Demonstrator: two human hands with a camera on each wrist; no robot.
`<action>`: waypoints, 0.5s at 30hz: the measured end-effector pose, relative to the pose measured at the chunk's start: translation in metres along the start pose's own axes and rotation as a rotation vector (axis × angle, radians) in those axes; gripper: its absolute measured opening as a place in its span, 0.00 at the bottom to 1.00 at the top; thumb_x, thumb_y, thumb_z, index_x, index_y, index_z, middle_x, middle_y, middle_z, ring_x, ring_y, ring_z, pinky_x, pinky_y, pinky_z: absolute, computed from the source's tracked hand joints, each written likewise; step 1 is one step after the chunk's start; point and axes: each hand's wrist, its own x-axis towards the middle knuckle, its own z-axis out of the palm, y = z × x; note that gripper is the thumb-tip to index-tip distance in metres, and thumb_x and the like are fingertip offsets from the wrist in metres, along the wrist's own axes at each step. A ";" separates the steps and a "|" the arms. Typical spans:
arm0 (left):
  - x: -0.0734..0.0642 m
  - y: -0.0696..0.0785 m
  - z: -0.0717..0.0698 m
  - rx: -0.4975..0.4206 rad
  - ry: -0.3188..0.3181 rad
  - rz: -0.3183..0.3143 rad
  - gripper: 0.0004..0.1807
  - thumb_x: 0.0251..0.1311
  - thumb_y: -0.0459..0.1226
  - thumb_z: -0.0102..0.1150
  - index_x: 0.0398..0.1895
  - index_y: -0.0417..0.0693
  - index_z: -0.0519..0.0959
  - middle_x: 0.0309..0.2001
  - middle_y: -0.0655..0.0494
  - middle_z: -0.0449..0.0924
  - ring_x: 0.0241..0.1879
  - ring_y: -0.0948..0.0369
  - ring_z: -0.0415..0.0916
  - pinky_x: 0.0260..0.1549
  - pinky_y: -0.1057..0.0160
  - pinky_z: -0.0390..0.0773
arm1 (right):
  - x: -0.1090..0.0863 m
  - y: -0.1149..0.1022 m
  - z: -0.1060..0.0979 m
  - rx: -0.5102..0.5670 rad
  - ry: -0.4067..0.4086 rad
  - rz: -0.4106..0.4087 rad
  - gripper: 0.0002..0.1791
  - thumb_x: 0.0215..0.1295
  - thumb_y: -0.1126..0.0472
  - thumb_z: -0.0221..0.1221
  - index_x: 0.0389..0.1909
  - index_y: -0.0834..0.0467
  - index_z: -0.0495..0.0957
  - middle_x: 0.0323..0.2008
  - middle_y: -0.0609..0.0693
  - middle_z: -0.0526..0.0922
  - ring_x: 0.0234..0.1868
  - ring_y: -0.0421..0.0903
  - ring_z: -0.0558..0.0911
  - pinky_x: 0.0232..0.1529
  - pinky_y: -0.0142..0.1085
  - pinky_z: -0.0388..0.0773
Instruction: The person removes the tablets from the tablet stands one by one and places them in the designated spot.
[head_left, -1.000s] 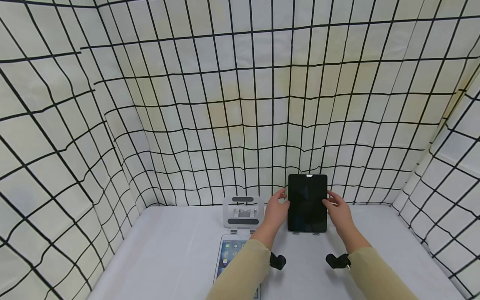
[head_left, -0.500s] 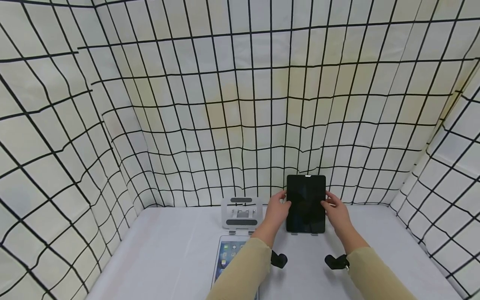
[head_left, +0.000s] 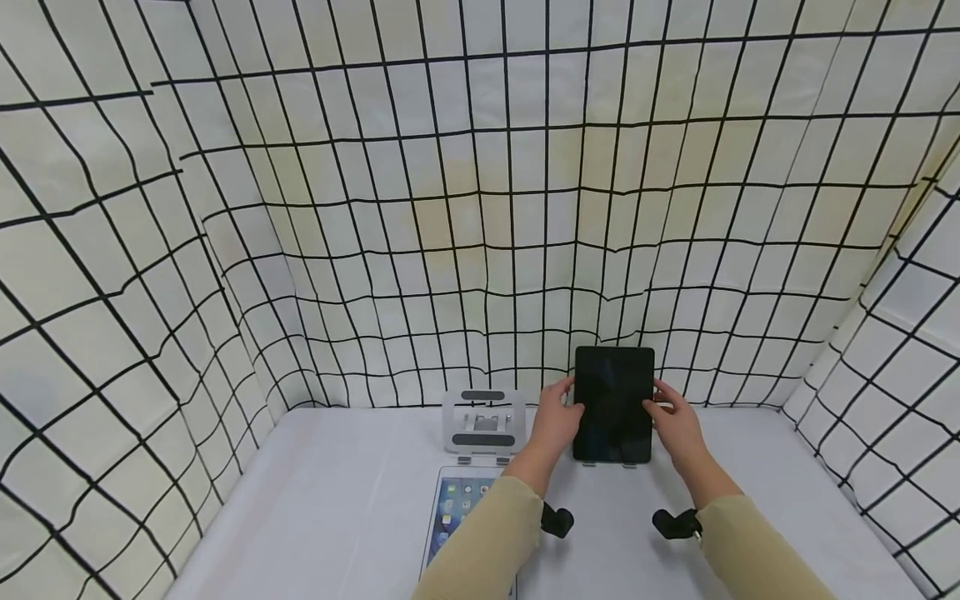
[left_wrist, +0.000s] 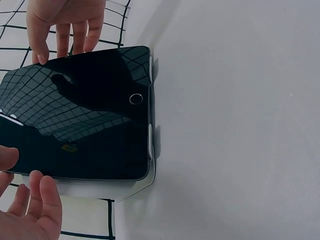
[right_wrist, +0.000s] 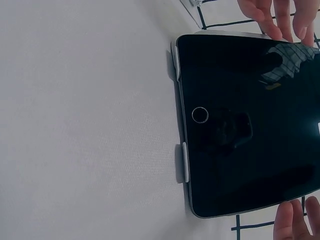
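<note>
A black tablet stands upright, leaning back, its dark screen facing me. Two small lips of a pale stand sit under its bottom edge; most of that stand is hidden behind it. My left hand holds the tablet's left edge, with the thumb at the front of the screen. On the opposite edge, my right hand pinches the tablet with its thumb at the front and fingers partly behind. Both hands grip at about mid-height.
Left of the black tablet is a second light-coloured stand with dark grey pads. A white-framed tablet with a lit screen of icons lies before it, partly under my left sleeve. Behind the white table rises a black-gridded white cloth.
The bright reflection at the black tablet's top edge has gone. The head view has shifted slightly. Both hands keep nearly the same hold and place.
</note>
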 end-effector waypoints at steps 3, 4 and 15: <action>-0.001 0.000 0.000 0.013 0.003 0.005 0.26 0.68 0.36 0.58 0.69 0.55 0.71 0.66 0.48 0.66 0.53 0.56 0.74 0.55 0.50 0.75 | -0.002 -0.001 0.000 -0.013 0.004 -0.007 0.32 0.76 0.59 0.50 0.77 0.56 0.54 0.69 0.63 0.60 0.67 0.58 0.66 0.63 0.51 0.70; -0.001 0.000 0.000 0.019 0.005 0.007 0.26 0.68 0.36 0.58 0.68 0.55 0.71 0.65 0.49 0.66 0.50 0.58 0.74 0.53 0.52 0.76 | -0.002 -0.001 -0.001 -0.016 0.004 -0.011 0.32 0.76 0.59 0.50 0.77 0.56 0.54 0.70 0.63 0.60 0.67 0.58 0.66 0.63 0.51 0.70; -0.003 -0.005 -0.003 0.078 0.039 0.084 0.25 0.66 0.31 0.57 0.66 0.56 0.74 0.47 0.56 0.73 0.39 0.63 0.72 0.36 0.62 0.76 | -0.008 0.000 -0.004 -0.088 0.010 -0.056 0.32 0.76 0.58 0.51 0.78 0.54 0.54 0.63 0.62 0.66 0.61 0.56 0.71 0.45 0.30 0.74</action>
